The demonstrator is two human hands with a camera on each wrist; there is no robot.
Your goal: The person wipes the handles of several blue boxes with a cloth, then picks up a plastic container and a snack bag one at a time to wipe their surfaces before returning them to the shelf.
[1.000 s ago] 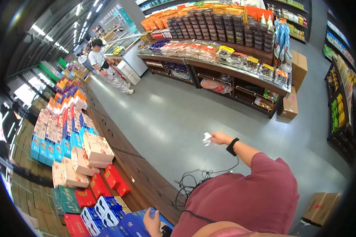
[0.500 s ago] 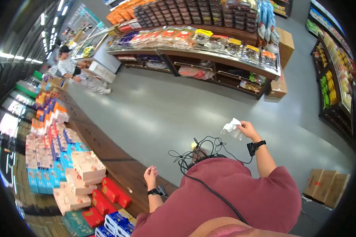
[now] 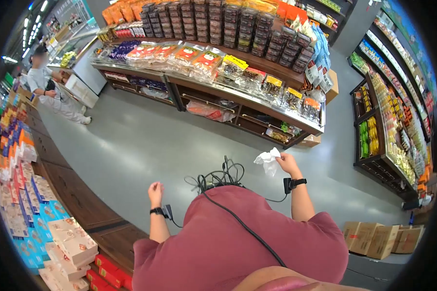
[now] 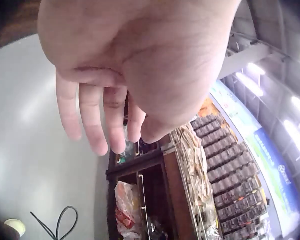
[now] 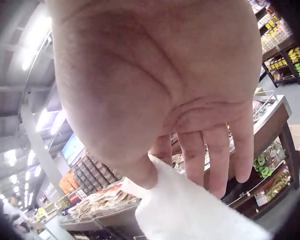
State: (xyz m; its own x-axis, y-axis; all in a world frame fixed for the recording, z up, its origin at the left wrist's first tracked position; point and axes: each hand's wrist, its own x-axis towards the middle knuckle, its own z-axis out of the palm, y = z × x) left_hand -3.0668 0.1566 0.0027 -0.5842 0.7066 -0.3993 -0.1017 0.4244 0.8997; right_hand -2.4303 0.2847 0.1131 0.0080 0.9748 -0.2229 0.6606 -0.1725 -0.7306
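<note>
A crumpled white tissue (image 3: 268,161) hangs from my right hand (image 3: 288,165), out in front of my body at the right. In the right wrist view the thumb and index finger of the right hand (image 5: 160,95) pinch the tissue (image 5: 190,212), while the other fingers hang loosely extended. My left hand (image 3: 155,194) is held out at the left with nothing in it. The left wrist view shows the left hand (image 4: 135,65) with its fingers relaxed and slightly bent, touching nothing.
A display counter (image 3: 204,80) with packaged food stretches across the front. Gift boxes (image 3: 73,240) lie on the left, shelves (image 3: 374,131) and cartons (image 3: 366,237) stand at the right. A person in white (image 3: 46,87) is at the far left. Black cable (image 3: 223,179) loops at my front.
My left hand has risen from beside the blue boxes and moved out over the floor. The right hand still pinches the tissue. The view has turned right, toward the counter and right shelves.
</note>
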